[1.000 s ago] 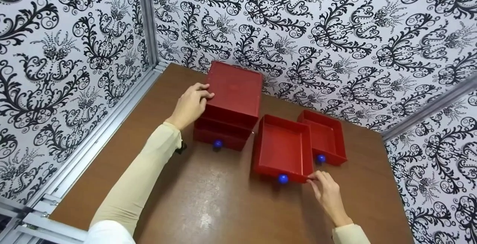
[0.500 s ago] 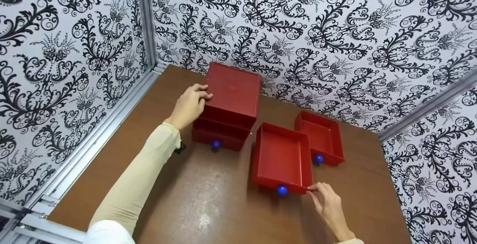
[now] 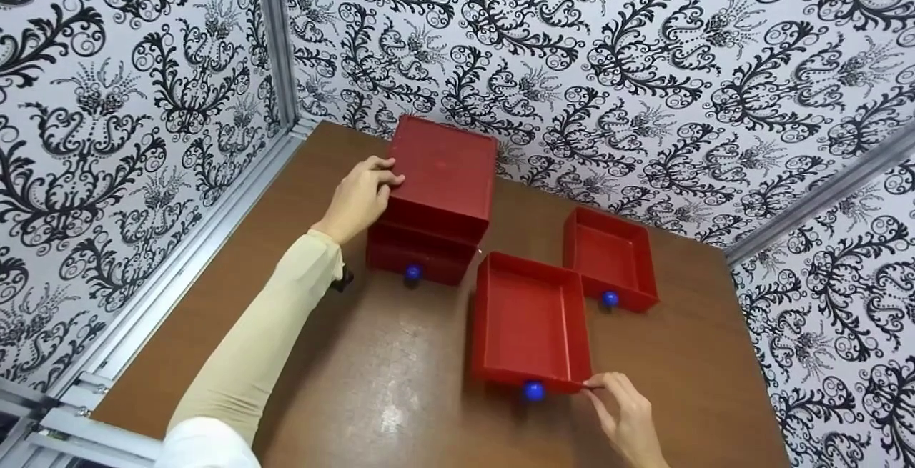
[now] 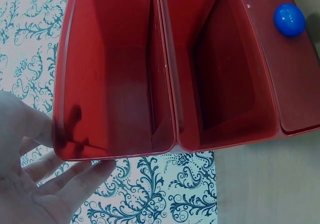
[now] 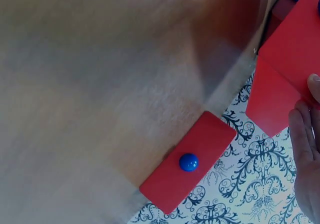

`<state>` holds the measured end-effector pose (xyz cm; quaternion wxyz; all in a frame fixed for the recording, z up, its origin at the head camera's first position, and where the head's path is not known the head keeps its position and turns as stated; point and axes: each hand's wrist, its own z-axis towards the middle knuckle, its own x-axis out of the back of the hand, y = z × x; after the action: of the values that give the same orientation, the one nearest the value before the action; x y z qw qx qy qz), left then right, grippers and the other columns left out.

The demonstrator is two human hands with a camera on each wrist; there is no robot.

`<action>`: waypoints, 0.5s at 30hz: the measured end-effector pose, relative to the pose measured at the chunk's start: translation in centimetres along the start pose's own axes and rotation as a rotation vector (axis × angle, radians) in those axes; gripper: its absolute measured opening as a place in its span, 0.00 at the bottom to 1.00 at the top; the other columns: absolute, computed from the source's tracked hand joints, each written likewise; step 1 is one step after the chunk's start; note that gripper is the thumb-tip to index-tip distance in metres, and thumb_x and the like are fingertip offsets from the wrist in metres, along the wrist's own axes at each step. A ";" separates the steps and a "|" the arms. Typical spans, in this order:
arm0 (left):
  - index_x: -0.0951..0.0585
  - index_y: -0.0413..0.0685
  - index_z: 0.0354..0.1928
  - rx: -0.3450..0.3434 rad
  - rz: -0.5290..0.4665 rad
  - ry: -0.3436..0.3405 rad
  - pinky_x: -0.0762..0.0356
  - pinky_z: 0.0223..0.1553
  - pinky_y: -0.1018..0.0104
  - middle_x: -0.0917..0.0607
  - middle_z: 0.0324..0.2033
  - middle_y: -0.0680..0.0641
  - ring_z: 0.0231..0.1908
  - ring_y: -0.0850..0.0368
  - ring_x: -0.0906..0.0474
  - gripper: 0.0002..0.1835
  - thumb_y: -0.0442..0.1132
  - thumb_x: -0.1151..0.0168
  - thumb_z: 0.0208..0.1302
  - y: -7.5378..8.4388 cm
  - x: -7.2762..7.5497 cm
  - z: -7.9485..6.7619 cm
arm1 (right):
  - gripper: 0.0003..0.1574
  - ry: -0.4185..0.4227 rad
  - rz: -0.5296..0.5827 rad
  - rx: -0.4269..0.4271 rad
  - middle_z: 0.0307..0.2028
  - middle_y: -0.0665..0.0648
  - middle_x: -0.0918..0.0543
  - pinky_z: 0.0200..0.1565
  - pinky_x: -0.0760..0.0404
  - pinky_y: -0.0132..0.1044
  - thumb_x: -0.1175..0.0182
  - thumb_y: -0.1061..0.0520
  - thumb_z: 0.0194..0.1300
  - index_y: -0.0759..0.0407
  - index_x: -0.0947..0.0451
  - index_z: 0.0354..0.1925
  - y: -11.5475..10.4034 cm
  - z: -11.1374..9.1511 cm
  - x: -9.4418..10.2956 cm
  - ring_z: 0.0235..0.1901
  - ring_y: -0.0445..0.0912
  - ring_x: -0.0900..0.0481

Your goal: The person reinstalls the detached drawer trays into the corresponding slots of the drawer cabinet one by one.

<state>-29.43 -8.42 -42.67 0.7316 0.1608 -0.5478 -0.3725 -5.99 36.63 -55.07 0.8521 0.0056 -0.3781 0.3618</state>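
Observation:
A red drawer cabinet (image 3: 443, 168) stands toward the back left. Its upper two slots are open and hollow in the left wrist view, while a drawer with a blue knob (image 3: 412, 272) sits at the bottom. My left hand (image 3: 359, 196) rests against the cabinet's upper left edge, thumb and fingers spread about the corner. Right of the cabinet is a loose red drawer (image 3: 529, 325), hollow inside, with a blue knob (image 3: 534, 391) on its front. My right hand (image 3: 623, 411) pinches this drawer's front right corner; in the right wrist view the thumb (image 5: 314, 84) presses its front.
A second loose red drawer (image 3: 611, 250) lies behind and right of the pinched one, its blue knob (image 3: 610, 299) facing me. Patterned walls (image 3: 572, 39) and metal rails (image 3: 279, 46) bound the brown table (image 3: 357, 382) at the back and sides.
My right hand has drawn the pinched drawer toward me and slightly left, away from the second loose drawer. My left hand has stayed on the cabinet.

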 end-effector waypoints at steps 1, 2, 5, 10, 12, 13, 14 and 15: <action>0.13 0.44 0.50 -0.002 0.000 0.001 0.28 0.67 0.45 0.21 0.63 0.45 0.66 0.44 0.28 0.17 0.31 0.49 0.67 0.0 0.0 0.0 | 0.26 -0.004 0.005 0.001 0.32 0.50 0.16 0.48 0.24 0.16 0.27 0.77 0.34 0.57 0.17 0.34 -0.1 -0.1 -0.1 0.37 0.39 0.20; 0.13 0.44 0.50 -0.003 -0.002 0.001 0.28 0.67 0.45 0.21 0.63 0.45 0.66 0.44 0.28 0.17 0.31 0.49 0.67 0.0 0.0 0.0 | 0.25 -0.009 0.012 0.004 0.32 0.50 0.16 0.48 0.24 0.16 0.27 0.76 0.35 0.57 0.17 0.34 -0.2 -0.1 -0.1 0.38 0.39 0.20; 0.13 0.44 0.50 0.001 -0.007 -0.004 0.29 0.67 0.45 0.21 0.63 0.45 0.66 0.44 0.28 0.17 0.31 0.49 0.67 0.0 0.1 0.0 | 0.21 -0.023 0.038 0.012 0.33 0.50 0.16 0.49 0.24 0.17 0.26 0.73 0.40 0.56 0.17 0.35 -0.4 -0.2 -0.4 0.38 0.39 0.19; 0.14 0.44 0.51 0.013 -0.012 -0.021 0.30 0.68 0.45 0.22 0.64 0.45 0.67 0.44 0.29 0.17 0.31 0.49 0.67 0.2 0.2 0.0 | 0.23 -0.040 0.080 0.038 0.34 0.50 0.16 0.50 0.24 0.17 0.27 0.75 0.40 0.57 0.17 0.36 -0.8 -0.1 -0.8 0.38 0.40 0.19; 0.14 0.44 0.51 0.012 -0.013 -0.020 0.30 0.68 0.45 0.22 0.64 0.45 0.67 0.43 0.28 0.17 0.31 0.49 0.67 0.2 0.2 0.0 | 0.26 -0.041 0.091 0.052 0.33 0.51 0.16 0.49 0.23 0.18 0.28 0.77 0.35 0.58 0.17 0.35 -1.1 0.0 -0.9 0.38 0.41 0.19; 0.14 0.43 0.51 0.011 -0.015 -0.018 0.30 0.68 0.44 0.22 0.64 0.45 0.67 0.43 0.28 0.17 0.31 0.49 0.67 0.2 0.2 0.0 | 0.27 -0.039 0.096 0.059 0.33 0.51 0.16 0.49 0.23 0.18 0.29 0.78 0.34 0.58 0.17 0.35 -1.2 0.1 -1.0 0.37 0.41 0.19; 0.14 0.43 0.51 0.008 -0.017 -0.016 0.30 0.68 0.44 0.22 0.64 0.44 0.67 0.43 0.28 0.17 0.31 0.49 0.66 0.2 0.2 0.0 | 0.27 -0.040 0.101 0.064 0.33 0.51 0.16 0.49 0.23 0.18 0.29 0.78 0.34 0.58 0.17 0.35 -1.4 0.2 -1.1 0.37 0.41 0.19; 0.14 0.43 0.50 0.008 -0.020 -0.014 0.29 0.68 0.44 0.22 0.64 0.44 0.66 0.43 0.28 0.17 0.31 0.48 0.66 0.1 0.2 0.0 | 0.26 -0.042 0.107 0.069 0.33 0.51 0.16 0.49 0.23 0.18 0.28 0.77 0.35 0.58 0.17 0.35 -1.5 0.3 -1.2 0.37 0.42 0.19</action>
<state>-29.35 -8.48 -42.45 0.7234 0.1668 -0.5527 -0.3786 -5.77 34.74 -55.22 0.8228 0.0221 -0.3828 0.4196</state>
